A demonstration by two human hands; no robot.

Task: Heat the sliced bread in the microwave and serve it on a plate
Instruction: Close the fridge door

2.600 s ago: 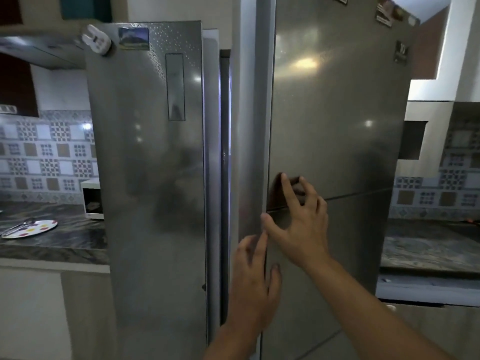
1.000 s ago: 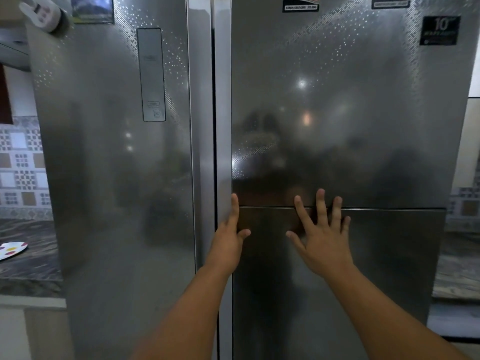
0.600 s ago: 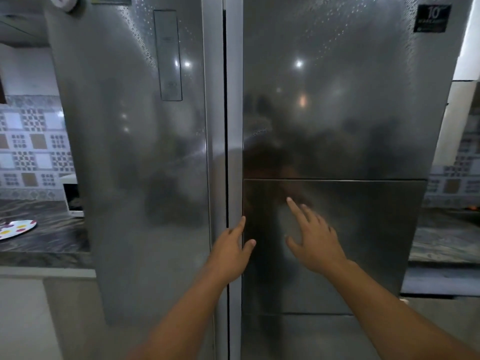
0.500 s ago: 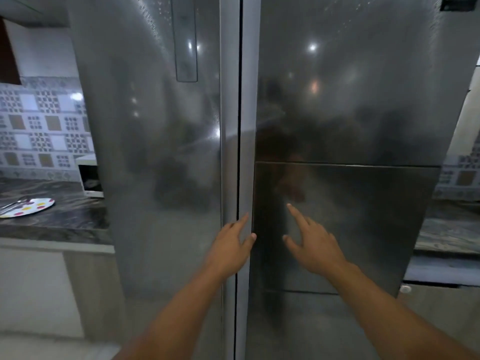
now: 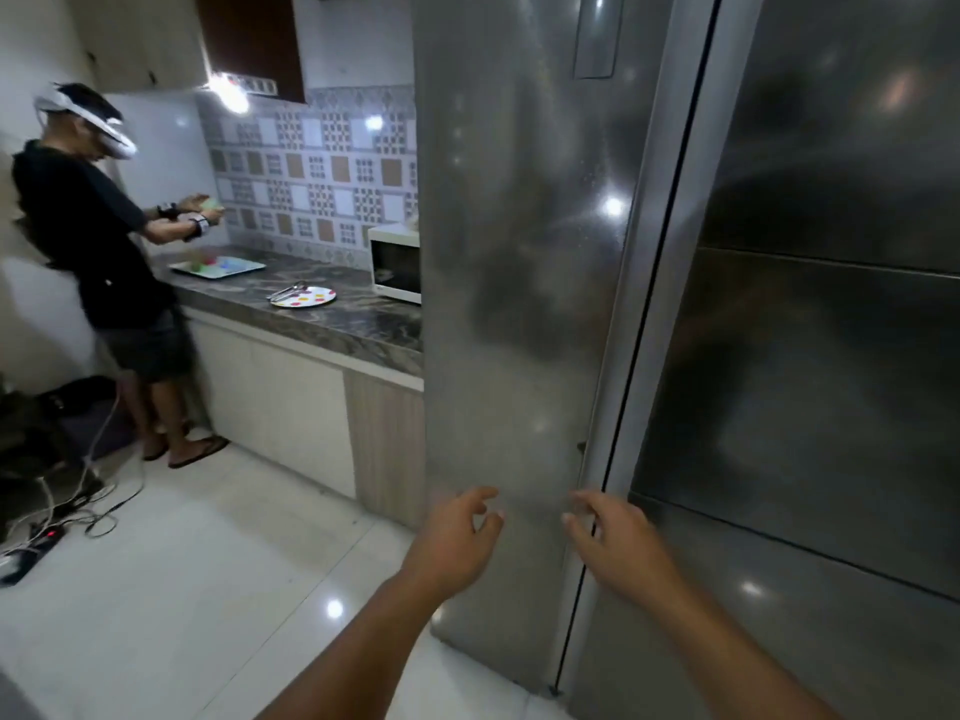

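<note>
At six o'clock, nearest, the left hand (image 5: pixel 457 537) and right hand (image 5: pixel 618 537) hung before the closed fridge (image 5: pixel 519 304), fingers loosely curled, holding nothing. Judged step: fetching bread, which was nowhere visible. At ten o'clock, farther, the plate (image 5: pixel 304 297) and microwave (image 5: pixel 396 262) sat on the tabletop (image 5: pixel 353 324); tongs possibly lay on the plate.
</note>
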